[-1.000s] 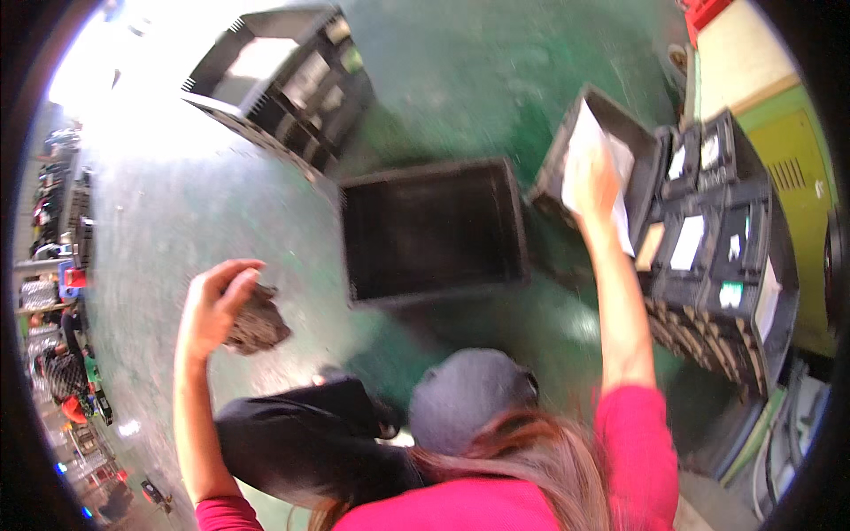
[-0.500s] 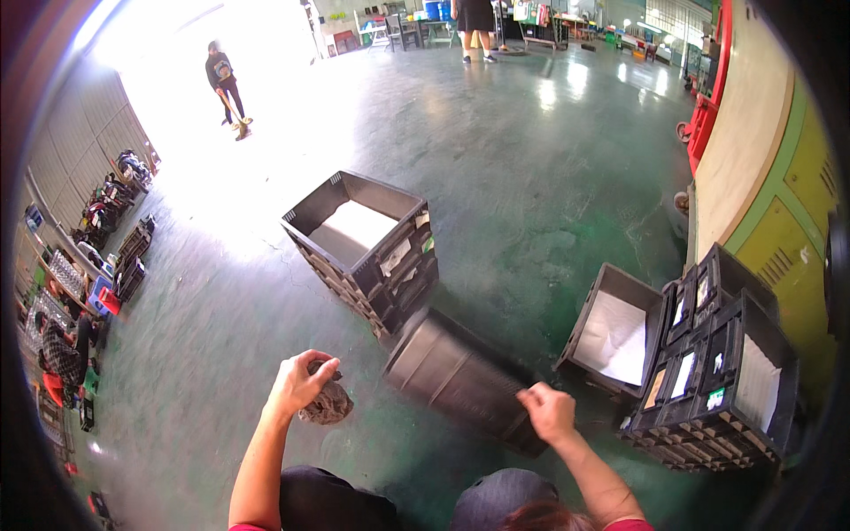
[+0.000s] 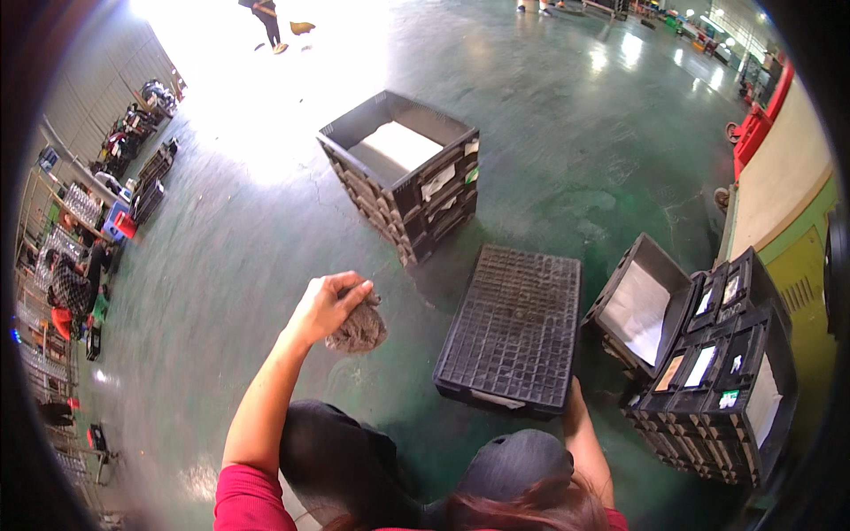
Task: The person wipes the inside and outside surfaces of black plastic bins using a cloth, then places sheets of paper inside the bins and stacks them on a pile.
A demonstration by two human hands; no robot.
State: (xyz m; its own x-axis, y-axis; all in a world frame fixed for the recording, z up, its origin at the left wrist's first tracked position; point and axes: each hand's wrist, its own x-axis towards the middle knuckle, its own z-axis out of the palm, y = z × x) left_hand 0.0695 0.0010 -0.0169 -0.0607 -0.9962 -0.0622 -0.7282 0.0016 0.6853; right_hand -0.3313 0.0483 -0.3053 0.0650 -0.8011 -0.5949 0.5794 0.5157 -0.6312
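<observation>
Now flipped bottom-up on the green floor [image 3: 221,265]: black crate [image 3: 513,332], tilted half a second ago. Left hand [image 3: 323,305], at nine o'clock of it, clenched on a brown rag [image 3: 357,329]. Right hand [image 3: 574,400] at the crate's near edge, grip hidden. Ribbed underside exposed to the rag.

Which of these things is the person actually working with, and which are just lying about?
In hand:
- left hand gripping a brown rag
- right hand at the near edge of the upturned black crate

Lying about:
- crate stack with white sheet
- open crate with white liner
- stacked crates by the wall
- clutter along the left wall
</observation>
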